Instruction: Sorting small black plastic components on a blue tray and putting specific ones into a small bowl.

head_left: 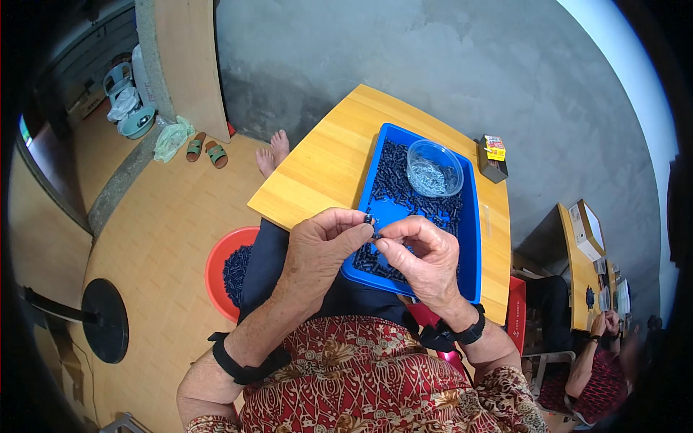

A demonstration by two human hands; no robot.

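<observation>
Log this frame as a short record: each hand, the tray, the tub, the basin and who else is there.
Left hand: pinching a small dark part
Right hand: brought up beside it, contact unclear
Blue tray: on the table, holding dark pieces
Clear tub: in the tray, silvery bits inside
Red basin: on the floor, dark pieces inside
Other person: far right

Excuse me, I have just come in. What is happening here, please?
At a wooden table, a person pinches a small dark piece in the left hand. The right hand is close against it; whether it grips something too is hard to tell. Beneath the hands, a blue tray holds many loose dark pieces and a clear round tub of small shiny pieces. An orange-red basin at the left also contains dark pieces. At the right, another person is at a second table.
</observation>
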